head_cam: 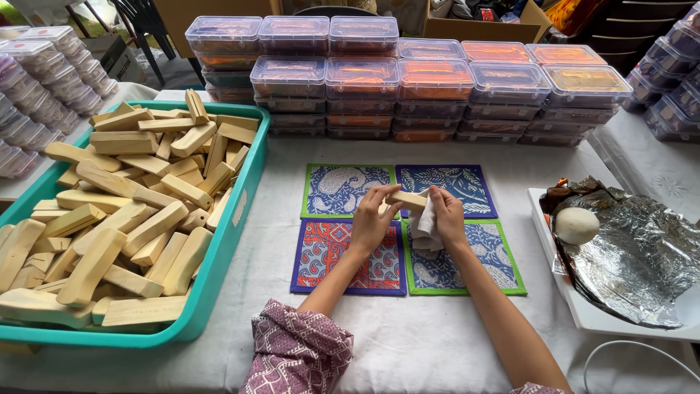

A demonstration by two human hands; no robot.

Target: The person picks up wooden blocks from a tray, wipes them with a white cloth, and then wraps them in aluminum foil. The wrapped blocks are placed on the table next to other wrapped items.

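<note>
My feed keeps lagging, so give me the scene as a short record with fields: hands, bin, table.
left hand: left hand grips a wooden piece
right hand: right hand presses a white cloth against that piece
underneath: four patterned mats
bin: teal bin of wooden pieces, left
right side: white tray with foil
behind: stacked lidded boxes

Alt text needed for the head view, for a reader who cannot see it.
Left hand holds a small wooden block while the right hand presses a white cloth to it, above four patterned mats. A teal tray of wooden blocks sits left, a foil-lined tray right.
</note>
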